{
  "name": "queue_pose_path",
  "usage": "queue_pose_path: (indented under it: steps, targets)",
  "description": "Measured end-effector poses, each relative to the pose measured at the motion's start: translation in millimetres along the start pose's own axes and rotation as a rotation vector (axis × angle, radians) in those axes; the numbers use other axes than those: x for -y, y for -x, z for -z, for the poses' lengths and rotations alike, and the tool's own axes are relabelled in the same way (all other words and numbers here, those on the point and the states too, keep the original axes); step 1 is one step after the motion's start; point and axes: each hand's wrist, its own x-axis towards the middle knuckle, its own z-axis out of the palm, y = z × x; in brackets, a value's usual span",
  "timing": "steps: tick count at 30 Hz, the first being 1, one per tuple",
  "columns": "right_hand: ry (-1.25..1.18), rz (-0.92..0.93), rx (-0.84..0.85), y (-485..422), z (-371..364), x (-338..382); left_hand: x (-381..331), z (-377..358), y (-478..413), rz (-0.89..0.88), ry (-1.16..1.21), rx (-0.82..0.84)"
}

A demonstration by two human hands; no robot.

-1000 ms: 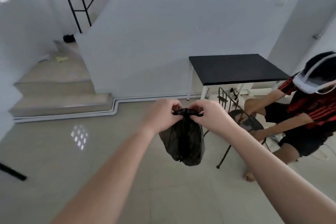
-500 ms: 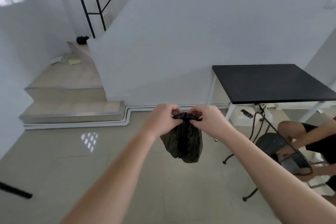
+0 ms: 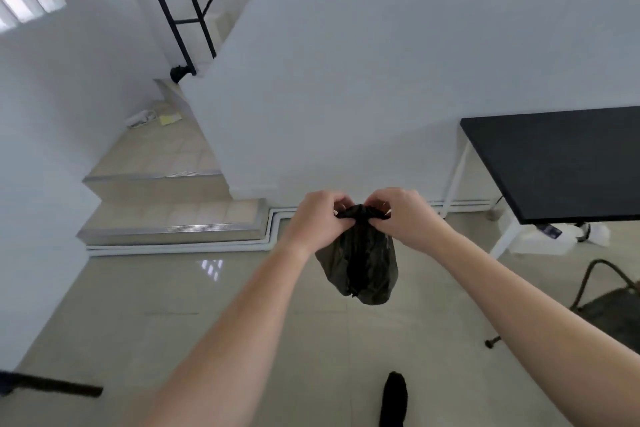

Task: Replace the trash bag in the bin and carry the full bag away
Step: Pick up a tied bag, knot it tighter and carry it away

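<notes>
Pinching the gathered neck of the trash bag [image 3: 358,263], left hand [image 3: 320,222] and right hand [image 3: 403,217] flanked it; bag hung straight below.

Both arms reach forward. The left hand [image 3: 317,222] and right hand [image 3: 403,218], close together, pinch the top of the black plastic bag [image 3: 360,263].

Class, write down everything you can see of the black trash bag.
The black trash bag is small, of thin, crinkled, slightly see-through plastic. Its neck is gathered into a bunch at the top, pinched by the left hand and right hand. The rounded body hangs free below them, above the tiled floor.
</notes>
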Motion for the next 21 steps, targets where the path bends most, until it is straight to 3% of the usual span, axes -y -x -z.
queue_pose_path:
  steps: [13, 21]
  targets:
    - [0.010, -0.004, 0.145, -222, -6, -86, 60, -15, -196, 0.204, 0.026, -0.011]
    - [0.020, -0.079, 0.174, -343, -50, -127, 152, -34, -317, 0.231, 0.094, 0.074]
